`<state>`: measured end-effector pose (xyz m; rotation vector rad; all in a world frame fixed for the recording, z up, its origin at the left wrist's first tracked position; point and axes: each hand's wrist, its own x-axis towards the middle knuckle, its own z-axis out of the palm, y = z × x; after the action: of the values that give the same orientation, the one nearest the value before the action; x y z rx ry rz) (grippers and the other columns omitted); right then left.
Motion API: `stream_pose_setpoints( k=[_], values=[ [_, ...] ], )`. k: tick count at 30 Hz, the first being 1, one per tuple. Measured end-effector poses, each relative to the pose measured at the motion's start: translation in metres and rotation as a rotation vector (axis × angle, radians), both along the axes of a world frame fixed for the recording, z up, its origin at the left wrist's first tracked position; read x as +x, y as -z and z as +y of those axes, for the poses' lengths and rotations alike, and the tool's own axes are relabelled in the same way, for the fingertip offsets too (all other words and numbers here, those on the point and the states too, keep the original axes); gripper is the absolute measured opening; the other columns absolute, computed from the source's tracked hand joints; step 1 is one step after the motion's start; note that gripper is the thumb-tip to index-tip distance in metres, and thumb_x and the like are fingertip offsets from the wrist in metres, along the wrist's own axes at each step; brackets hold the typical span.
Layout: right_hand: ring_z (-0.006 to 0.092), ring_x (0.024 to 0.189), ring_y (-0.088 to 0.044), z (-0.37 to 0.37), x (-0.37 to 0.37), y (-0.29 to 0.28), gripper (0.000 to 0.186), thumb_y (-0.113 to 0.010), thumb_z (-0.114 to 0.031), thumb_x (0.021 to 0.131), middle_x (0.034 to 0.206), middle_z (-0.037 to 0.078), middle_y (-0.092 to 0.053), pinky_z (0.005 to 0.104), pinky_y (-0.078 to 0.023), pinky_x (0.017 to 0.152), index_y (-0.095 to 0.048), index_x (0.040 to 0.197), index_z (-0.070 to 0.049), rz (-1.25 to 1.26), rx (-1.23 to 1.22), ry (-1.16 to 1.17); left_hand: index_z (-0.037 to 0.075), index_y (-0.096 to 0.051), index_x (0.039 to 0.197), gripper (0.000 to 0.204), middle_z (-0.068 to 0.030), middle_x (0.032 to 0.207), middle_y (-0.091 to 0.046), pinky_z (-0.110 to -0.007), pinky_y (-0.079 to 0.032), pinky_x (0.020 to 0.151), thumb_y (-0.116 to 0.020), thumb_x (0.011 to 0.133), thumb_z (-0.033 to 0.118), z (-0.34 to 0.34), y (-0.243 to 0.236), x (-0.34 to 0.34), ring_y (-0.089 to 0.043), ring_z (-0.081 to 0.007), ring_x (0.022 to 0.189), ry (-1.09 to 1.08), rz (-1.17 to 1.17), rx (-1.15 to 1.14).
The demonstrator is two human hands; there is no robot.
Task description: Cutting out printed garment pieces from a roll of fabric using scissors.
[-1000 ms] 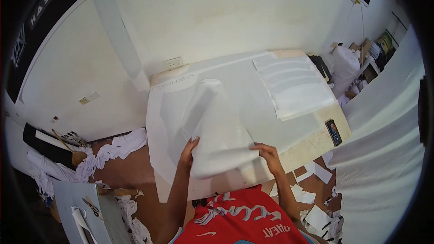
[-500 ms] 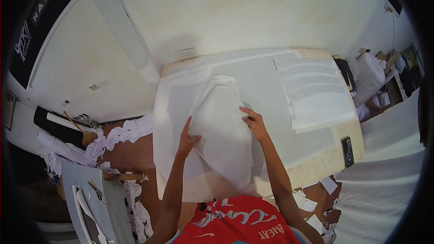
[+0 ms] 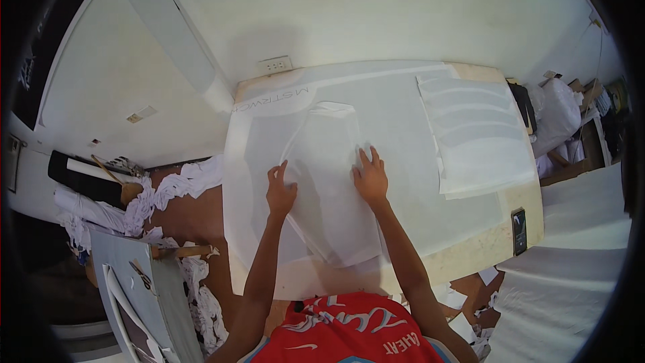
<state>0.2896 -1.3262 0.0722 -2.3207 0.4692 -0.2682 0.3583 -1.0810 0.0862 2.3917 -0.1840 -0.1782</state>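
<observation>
A white tapered stack of thin sheets (image 3: 326, 235) lies flat in the middle of the table (image 3: 477, 228), over larger pale sheets (image 3: 413, 228). My left hand (image 3: 282, 191) rests at the stack's left side, fingers apart and bent, tips touching near its edge. My right hand (image 3: 369, 175) presses on its right side with fingers spread. Neither hand grips anything; the surface under each palm is hidden. Another pile of white sheets (image 3: 484, 134) lies at the table's right, with a dark phone (image 3: 519, 232) below it near the edge.
A pale side board (image 3: 131, 302) with scissors (image 3: 144, 275) stands at lower left, beside crumpled white fabric (image 3: 185, 185). A wall with a socket (image 3: 275, 65) backs the table. Bags (image 3: 557, 114) and a white draped cloth (image 3: 571, 262) are at right; scraps (image 3: 457, 299) lie on the floor.
The stack was lifted and curled between my hands and now lies flatter. Both hands have moved forward, up the picture, and their fingers have loosened and spread. The view has shifted slightly.
</observation>
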Motion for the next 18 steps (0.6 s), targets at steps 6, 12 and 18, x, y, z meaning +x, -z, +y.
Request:
stream_pose_setpoints(
  k=[6,12,18],
  values=[
    [0.0408,0.142,-0.028,0.043,-0.04,-0.002,0.062,-0.062,-0.035,0.091,0.154,0.02,-0.031,0.0553,-0.024,0.115,-0.044,0.144,-0.008,-0.174,-0.363,-0.188,0.015,-0.035,0.151,0.068,-0.0171,0.159,-0.024,-0.057,-0.01,0.117,-0.057,0.093,0.042,-0.033,0.011,-0.026,-0.02,-0.0385,0.146,0.202,-0.427,0.425],
    [0.0386,0.144,-0.026,0.058,-0.026,0.002,0.063,-0.06,-0.039,0.091,0.154,0.02,-0.032,0.0549,-0.021,0.116,-0.045,0.143,-0.008,0.053,-0.41,-0.242,0.017,-0.033,0.152,0.069,-0.0176,0.16,-0.021,-0.06,-0.008,0.117,-0.051,0.094,0.049,-0.023,0.03,-0.034,-0.017,-0.0392,0.148,0.323,-0.372,0.435],
    [0.0401,0.145,-0.024,0.042,0.092,0.005,0.062,-0.058,-0.04,0.092,0.155,0.02,-0.031,0.0565,-0.018,0.116,-0.044,0.144,-0.01,-0.259,-0.311,-0.246,0.019,-0.031,0.153,0.071,-0.0168,0.16,-0.019,-0.059,-0.007,0.117,-0.05,0.094,0.053,-0.028,0.027,-0.036,-0.014,-0.0396,0.148,0.33,-0.331,0.465]
  ],
)
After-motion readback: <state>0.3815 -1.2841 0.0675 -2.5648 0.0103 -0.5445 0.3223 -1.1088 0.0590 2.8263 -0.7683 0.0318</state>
